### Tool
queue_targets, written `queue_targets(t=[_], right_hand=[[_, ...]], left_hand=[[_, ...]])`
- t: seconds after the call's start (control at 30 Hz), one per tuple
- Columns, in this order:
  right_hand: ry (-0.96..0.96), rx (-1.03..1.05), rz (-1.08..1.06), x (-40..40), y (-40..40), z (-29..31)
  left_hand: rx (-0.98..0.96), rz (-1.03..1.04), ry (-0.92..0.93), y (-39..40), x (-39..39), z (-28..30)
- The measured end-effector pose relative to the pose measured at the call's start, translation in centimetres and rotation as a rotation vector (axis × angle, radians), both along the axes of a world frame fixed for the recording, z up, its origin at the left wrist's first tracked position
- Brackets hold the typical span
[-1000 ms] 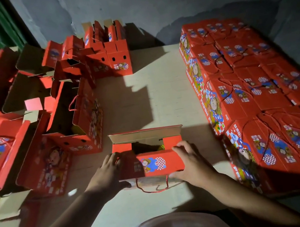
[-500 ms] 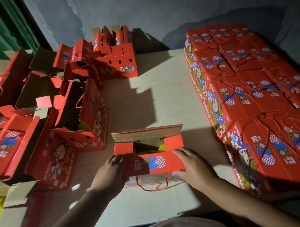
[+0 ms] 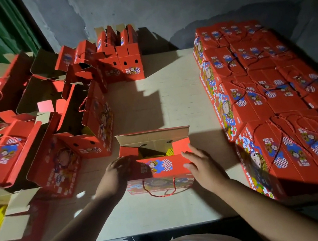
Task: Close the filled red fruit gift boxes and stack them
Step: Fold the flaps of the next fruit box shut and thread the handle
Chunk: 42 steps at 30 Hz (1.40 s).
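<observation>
At lower centre we see a red gift box (image 3: 158,165), near flap folded down, far flap upright; closed boxes (image 3: 270,90) fill the frame's right side.

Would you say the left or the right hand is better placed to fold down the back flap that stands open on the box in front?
Right, probably. The right hand rests open at the box corner, fingertips just below the back flap; the left hand lies lower against the left side.

Dim scene; hard light from near side throws sharp dark shadows; wide-angle bending at edges; corners murky.
</observation>
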State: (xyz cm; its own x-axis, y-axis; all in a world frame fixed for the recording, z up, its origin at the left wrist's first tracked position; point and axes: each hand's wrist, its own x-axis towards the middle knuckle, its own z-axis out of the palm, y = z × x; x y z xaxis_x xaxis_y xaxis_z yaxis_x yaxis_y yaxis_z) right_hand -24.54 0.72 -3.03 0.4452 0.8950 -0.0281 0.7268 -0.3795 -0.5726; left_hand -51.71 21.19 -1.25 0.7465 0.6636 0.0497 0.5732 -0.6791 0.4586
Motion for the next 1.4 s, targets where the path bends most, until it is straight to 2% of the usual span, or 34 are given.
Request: queue_targets(t=[0.07, 0.17, 0.23, 0.3, 0.43, 0.57, 0.67, 0.73, 0.9, 1.0, 1.07, 1.13, 1.3, 1.4], right_hand=[[0.007, 0.014, -0.082, 0.5, 0.4, 0.0], [0.145, -0.028, -0.214, 1.0, 1.4, -0.1], [0.260, -0.042, -0.234, 1.6, 2.5, 0.2], [0.282, -0.051, -0.196, 2.6, 3.8, 0.9], [0.268, -0.022, -0.172, 3.1, 5.5, 1.8], [0.265, 0.088, -0.194, 2.8, 4.2, 1.3], [0.226, 0.044, -0.103, 2.3, 2.5, 0.6], [0.121, 0.036, -0.043, 2.1, 2.1, 0.3], [-0.136, 0.010, 0.042, 2.0, 4.0, 1.7], [-0.195, -0.087, 0.115, 1.8, 5.7, 2.4], [-0.219, -0.191, 0.154, 1.6, 6.6, 2.6], [-0.291, -0.249, 0.199, 1.6, 7.2, 2.4], [-0.542, -0.329, 0.292, 1.9, 7.6, 2.6], [-0.580, -0.363, 0.296, 1.6, 7.7, 2.6]], left_hand=[[-0.027, 0.143, -0.090, 0.4, 0.1, 0.4], [-0.142, 0.382, -0.095, 1.0, 0.7, 0.0], [-0.226, 0.501, -0.109, 1.6, 1.4, 0.0], [-0.319, 0.546, -0.142, 2.6, 2.1, 0.4], [-0.326, 0.379, -0.072, 4.2, 2.8, 1.5], [-0.183, 0.184, -0.066, 4.3, 2.2, 1.8], [-0.066, 0.027, 0.051, 3.3, 1.0, 0.2], [-0.064, 0.020, 0.132, 2.7, 0.4, -1.2], [-0.031, 0.016, 0.136, 3.7, 1.8, -0.8], [-0.063, 0.053, 0.229, 4.6, 3.6, 0.3], [-0.061, -0.014, 0.286, 4.9, 4.5, 0.8], [-0.014, -0.091, 0.371, 4.9, 5.0, 1.1], [0.127, -0.090, 0.611, 5.0, 6.5, 1.0], [0.136, -0.087, 0.662, 5.0, 7.1, 1.1]])
